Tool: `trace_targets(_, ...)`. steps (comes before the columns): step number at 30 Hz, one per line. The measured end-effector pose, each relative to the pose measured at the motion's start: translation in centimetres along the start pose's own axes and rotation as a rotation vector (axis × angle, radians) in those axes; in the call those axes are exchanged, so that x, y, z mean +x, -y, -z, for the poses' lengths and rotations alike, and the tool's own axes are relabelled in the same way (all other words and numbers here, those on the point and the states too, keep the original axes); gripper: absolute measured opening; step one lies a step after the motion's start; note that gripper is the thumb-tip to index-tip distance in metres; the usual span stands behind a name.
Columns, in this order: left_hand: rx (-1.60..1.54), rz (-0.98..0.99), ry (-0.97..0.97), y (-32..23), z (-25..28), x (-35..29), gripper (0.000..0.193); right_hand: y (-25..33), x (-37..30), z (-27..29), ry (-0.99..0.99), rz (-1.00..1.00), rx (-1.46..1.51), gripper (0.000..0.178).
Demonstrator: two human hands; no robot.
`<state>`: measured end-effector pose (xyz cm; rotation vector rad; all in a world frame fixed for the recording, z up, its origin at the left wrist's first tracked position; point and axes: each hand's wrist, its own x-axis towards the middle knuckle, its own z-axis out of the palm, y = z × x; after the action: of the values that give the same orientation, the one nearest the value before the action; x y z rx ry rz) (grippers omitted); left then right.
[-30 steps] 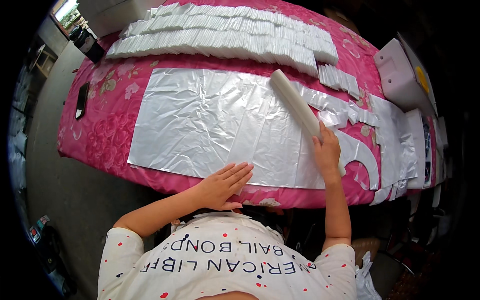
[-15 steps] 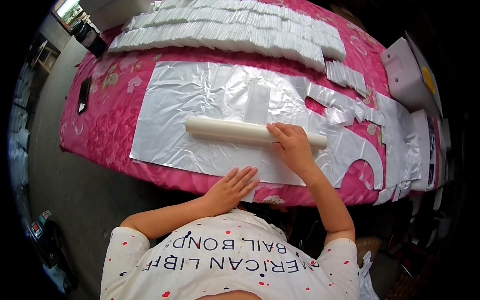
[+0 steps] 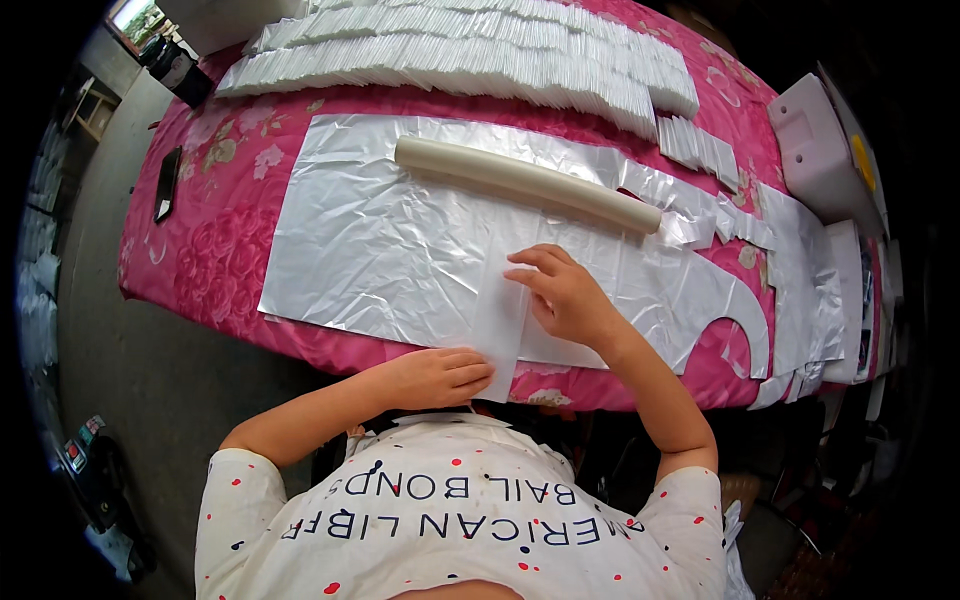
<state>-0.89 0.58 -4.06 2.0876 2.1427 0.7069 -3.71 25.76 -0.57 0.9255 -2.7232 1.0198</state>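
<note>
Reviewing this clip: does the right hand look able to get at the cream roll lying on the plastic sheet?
Probably yes. The right hand rests flat on a white strip, and the cream roll lies just beyond it on the silvery plastic sheet, with only bare sheet between them. The left hand sits at the table's near edge.

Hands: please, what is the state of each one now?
Left hand: open, flat, fingertips at the near end of the white strip.
Right hand: open, fingers pressing on the same strip.

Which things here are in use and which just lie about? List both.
In use: white strip under left hand and right hand; silver plastic sheet; cream roller.
Lying about: stacked white packets; black phone; white foam block.
</note>
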Motion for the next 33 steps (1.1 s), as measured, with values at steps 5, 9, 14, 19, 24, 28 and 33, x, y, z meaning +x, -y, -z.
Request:
trace_targets(5, -0.122, -0.073, -0.138, 0.7, 1.5, 0.3, 0.029, 1.7, -2.5, -1.6, 0.134, 0.019, -0.028, 0.045)
trace_targets(9, -0.279, 0.040, -0.306, 1.3, 2.6, 0.6, 0.039, 2.3, -2.5, -1.9, 0.090, -0.021, -0.043, 0.045)
trace_targets(14, -0.049, 0.211, -0.049, 2.4, 4.2, 1.9, 0.094, 1.7, -3.0, -3.5, -0.062, -0.009, -0.109, 0.040)
trace_targets(19, -0.043, 0.276, -0.063, 3.7, 2.7, 1.3, 0.116, 1.7, -3.2, -3.3, -0.137, -0.049, -0.127, 0.035)
trace_targets(24, -0.318, 0.365, -0.161, 5.4, 2.9, 1.9, 0.114, 0.8, -2.5, -2.8, -0.171, -0.244, 0.043, 0.020)
trace_targets(28, -0.889, 0.743, -0.352, 6.4, 3.6, 3.0, 0.100, 0.8, -0.6, -1.5, -0.163, -0.595, 0.291, 0.012)
trace_targets(33, -0.101, 0.543, -0.456, 5.6, 2.2, 3.6, 0.068, -0.4, 1.9, -0.6, -0.012, -1.022, 0.561, 0.027)
